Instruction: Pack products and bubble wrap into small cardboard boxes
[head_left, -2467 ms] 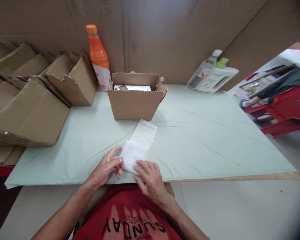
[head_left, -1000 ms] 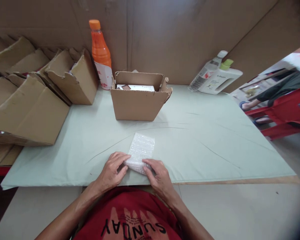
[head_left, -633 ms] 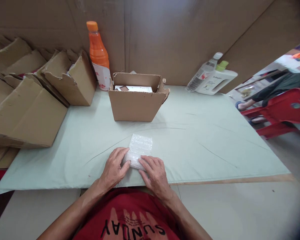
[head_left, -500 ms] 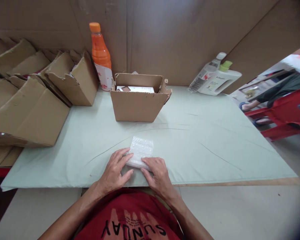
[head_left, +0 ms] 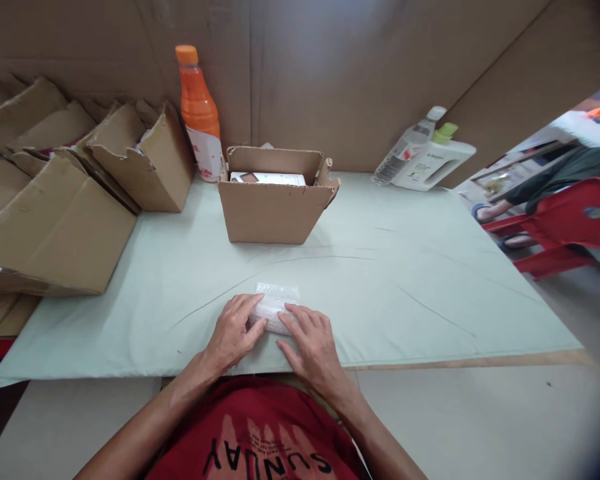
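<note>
A short roll of clear bubble wrap [head_left: 273, 312] lies near the table's front edge, with a flat loose flap on its far side. What is inside it, if anything, cannot be made out. My left hand [head_left: 235, 327] is closed on the left end, fingers over the top and thumb at the near side. From the right, my right hand [head_left: 307, 337] holds the roll down with its bent fingers, while its thumb stands off from the wrap, close to the cloth. Beyond the hands stands an open cardboard box [head_left: 265, 213] with a white printed box [head_left: 285, 179] inside.
Several open cardboard boxes [head_left: 65, 220] crowd the left side. An orange bottle [head_left: 200, 113] stands against the cardboard wall [head_left: 330, 80]. A clear bottle [head_left: 405, 150] and a white jug [head_left: 435, 163] lean at the back right. Past the pale green tablecloth [head_left: 405, 267], a person's leg shows by a red chair [head_left: 570, 220].
The bubble wrap's flap has become shorter as the roll turned away from me. My right fingers have moved farther over the roll, and that thumb has come away from it.
</note>
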Available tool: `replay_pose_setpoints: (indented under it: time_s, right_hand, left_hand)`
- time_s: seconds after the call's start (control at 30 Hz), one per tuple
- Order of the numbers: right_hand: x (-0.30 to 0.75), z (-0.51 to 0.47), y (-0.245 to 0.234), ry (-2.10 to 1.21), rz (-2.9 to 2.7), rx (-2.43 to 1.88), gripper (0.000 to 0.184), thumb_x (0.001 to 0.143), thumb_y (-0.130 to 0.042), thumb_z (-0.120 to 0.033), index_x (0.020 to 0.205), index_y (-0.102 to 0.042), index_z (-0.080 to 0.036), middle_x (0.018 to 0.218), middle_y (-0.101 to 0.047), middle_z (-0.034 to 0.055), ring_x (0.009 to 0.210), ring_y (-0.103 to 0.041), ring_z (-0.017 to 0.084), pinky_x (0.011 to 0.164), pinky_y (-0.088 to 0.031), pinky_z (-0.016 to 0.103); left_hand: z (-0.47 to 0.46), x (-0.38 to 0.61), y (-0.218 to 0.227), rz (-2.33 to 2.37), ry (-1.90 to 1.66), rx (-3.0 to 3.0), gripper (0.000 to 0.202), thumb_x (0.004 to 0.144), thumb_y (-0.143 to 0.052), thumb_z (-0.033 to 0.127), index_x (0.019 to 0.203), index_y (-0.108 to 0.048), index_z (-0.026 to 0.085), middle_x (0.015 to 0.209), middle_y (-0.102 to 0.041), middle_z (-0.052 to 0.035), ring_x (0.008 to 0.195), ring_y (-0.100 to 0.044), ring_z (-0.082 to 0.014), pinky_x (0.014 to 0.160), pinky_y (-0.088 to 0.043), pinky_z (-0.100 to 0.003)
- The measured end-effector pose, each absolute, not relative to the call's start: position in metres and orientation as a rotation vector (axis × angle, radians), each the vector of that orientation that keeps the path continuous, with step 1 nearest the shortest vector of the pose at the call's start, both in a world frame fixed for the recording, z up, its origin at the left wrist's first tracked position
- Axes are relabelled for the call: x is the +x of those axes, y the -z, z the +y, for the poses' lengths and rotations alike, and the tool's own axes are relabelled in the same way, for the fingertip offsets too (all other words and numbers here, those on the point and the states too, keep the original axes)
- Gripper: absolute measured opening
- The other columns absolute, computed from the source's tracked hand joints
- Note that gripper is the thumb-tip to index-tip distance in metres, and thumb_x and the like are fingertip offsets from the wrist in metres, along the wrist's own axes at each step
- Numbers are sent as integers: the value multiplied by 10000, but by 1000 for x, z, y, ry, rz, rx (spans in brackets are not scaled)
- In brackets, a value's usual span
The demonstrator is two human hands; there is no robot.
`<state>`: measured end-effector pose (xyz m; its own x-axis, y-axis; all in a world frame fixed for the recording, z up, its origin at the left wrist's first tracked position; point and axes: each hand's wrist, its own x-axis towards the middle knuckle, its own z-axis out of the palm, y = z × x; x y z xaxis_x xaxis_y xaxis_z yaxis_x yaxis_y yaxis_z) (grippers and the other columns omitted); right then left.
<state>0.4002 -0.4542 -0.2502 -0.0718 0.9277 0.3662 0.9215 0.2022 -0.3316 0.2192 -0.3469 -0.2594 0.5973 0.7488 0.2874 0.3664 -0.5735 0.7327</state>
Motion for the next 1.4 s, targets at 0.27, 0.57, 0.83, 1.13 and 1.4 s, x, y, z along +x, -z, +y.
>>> replay_pose_setpoints:
  time_s: [0.27,0.57,0.83,1.13,1.4]
  right_hand:
    - [406,-435,264,-148,-1653,-1657,270,957,-576,-231,1216,-651,-212,1107,-753,98,986,-677,258,863,-499,416]
    - [382,-439,250,-759,-1294,-1537,283,983,-546,-363,1208,-668,-242,1165,-725,68,1062,-666,225,946,-520,368]
    - [398,-447,246,-674,-1415,-1533,452,908,-647,-451,1312,-610,-250,1385,-598,127,1311,-541,295,1094,-441,472]
    - [388,-427,226,-1007,-1291,-1258,465,919,-599,-564,1219,-651,-214,1358,-625,142,1203,-624,280,994,-525,394]
    - [386,-428,232,-1042,-1205,-1206,398,938,-593,-522,1195,-649,-224,1334,-635,116,959,-677,203,801,-563,305]
  left_hand:
    - [-362,210,257,1170,-841,1466,586,865,-638,375,1389,-478,165,1289,-615,-155,1077,-636,-240,877,-539,-382]
    - [-374,228,240,759,-760,961,417,808,-720,297,1186,-615,156,1199,-703,-116,1153,-637,-246,1021,-471,-353]
    - [-371,229,231,870,-760,1205,357,813,-623,199,1169,-644,171,1154,-723,-76,1075,-647,-222,955,-475,-309]
    - [-376,230,223,859,-697,1661,361,841,-605,235,1197,-629,177,1152,-715,-87,1042,-656,-234,935,-494,-338]
    - [-373,229,230,846,-555,1653,323,793,-568,160,1101,-667,163,904,-707,-21,778,-620,-169,720,-482,-258]
